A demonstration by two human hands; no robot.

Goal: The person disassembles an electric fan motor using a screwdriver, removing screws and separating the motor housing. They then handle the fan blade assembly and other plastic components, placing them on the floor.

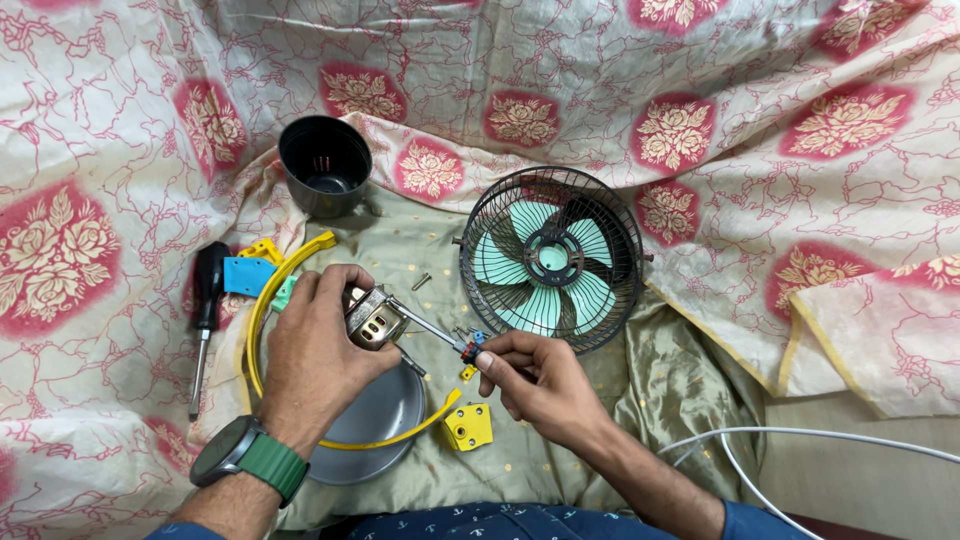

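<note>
Head view looks down at two hands over a floral cloth (120,120) and a plain green cloth (560,440).

The left hand (320,345) is curled shut around a small metal motor (372,318). The motor sits in the middle of the picture, just above a grey bowl (375,425). A thin metal shaft (425,325) sticks out of the motor toward the right. The left wrist wears a watch (225,450) with a green band.

The right hand (530,375) pinches a small bunch of wire ends (468,347) with its fingertips. The little bits there are orange, blue and yellow, and they sit at the tip of the shaft. The hand is closed on them.

A yellow curved ring (265,310) bends around the left hand and the bowl. A yellow block (467,427) lies at its lower end, just under the right hand. A small screw (421,282) lies on the green cloth above the motor.

To the right of the motor stands a black wire fan cage (552,258) with pale green blades (500,265) inside. A black cup (325,165) sits at the top, well apart from the hands. A screwdriver (205,315) with a black handle lies at the left, near a blue piece (248,276) and a small yellow piece (262,249). A white cord (800,435) runs along the bottom right.
</note>
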